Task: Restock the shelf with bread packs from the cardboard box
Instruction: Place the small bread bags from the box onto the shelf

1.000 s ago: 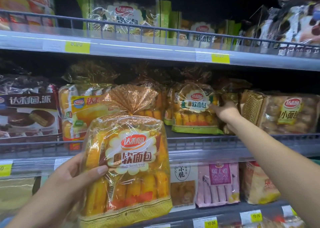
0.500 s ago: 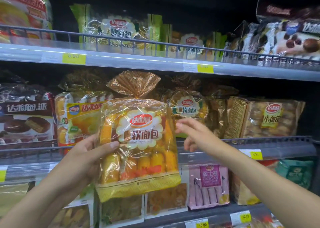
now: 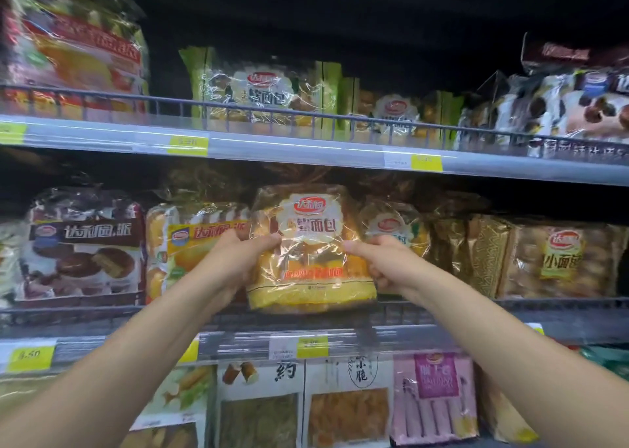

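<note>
both hands clamped on one bread pack [image 3: 311,247]: left hand [image 3: 238,260] grips its left edge, right hand [image 3: 381,264] its right edge, above shelf rail [image 3: 102,311].

The clear plastic bread pack [image 3: 311,243] is at the front rail of the grey metal middle shelf [image 3: 578,325], left hand [image 3: 238,260] at its nine o'clock, right hand [image 3: 384,264] at three.

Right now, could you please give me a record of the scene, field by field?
held item: bread pack, upright, label facing out
left hand: grips the pack's left edge
right hand: grips the pack's right edge
place: front of the middle shelf
resting on shelf: cannot tell
left neighbour: yellow pie pack
right neighbour: second bread pack
</note>
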A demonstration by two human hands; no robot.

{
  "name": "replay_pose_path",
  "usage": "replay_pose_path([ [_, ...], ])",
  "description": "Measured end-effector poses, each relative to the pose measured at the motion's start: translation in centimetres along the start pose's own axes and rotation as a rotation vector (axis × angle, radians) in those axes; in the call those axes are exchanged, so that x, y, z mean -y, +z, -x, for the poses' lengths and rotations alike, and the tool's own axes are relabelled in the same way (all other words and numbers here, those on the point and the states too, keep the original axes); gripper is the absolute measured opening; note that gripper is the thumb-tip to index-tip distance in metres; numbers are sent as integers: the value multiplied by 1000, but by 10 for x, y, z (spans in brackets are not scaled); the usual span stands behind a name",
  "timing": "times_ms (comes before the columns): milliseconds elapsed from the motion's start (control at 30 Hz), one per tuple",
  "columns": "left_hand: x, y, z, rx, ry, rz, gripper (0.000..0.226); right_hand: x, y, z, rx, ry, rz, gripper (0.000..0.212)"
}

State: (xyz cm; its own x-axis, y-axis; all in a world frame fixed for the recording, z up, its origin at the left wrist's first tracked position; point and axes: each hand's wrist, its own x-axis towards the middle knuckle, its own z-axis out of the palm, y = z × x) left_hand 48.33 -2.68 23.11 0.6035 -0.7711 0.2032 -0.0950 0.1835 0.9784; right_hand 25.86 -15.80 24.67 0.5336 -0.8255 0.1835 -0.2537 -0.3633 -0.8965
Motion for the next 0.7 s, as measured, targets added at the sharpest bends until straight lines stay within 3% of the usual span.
replay_pose_path([
  [67,-5,6,-15,-47,7,-7,62,5,1,-17,-41,20,-33,56],
  [167,-6,17,-38,-122,46,-77,44,10,8,-43,-91,15,-86,58],
  [333,-2,35,-57,-141,69,-217,59,-1,25,-75,-168,29,-220,59],
  [433,2,45,-57,-237,68,-287,70,-10,36,-86,-239,55,-149,62],
  [567,16,56,-62,-296,15,-257,55,-23,50,-92,-299,44,40,44],
  [667,25,59,-60,-232,62,-317,29,-47,52,-121,-341,32,143,68],
  [700,28,60,-59,-206,80,-373,36,-45,54,-119,-376,19,152,74],
])
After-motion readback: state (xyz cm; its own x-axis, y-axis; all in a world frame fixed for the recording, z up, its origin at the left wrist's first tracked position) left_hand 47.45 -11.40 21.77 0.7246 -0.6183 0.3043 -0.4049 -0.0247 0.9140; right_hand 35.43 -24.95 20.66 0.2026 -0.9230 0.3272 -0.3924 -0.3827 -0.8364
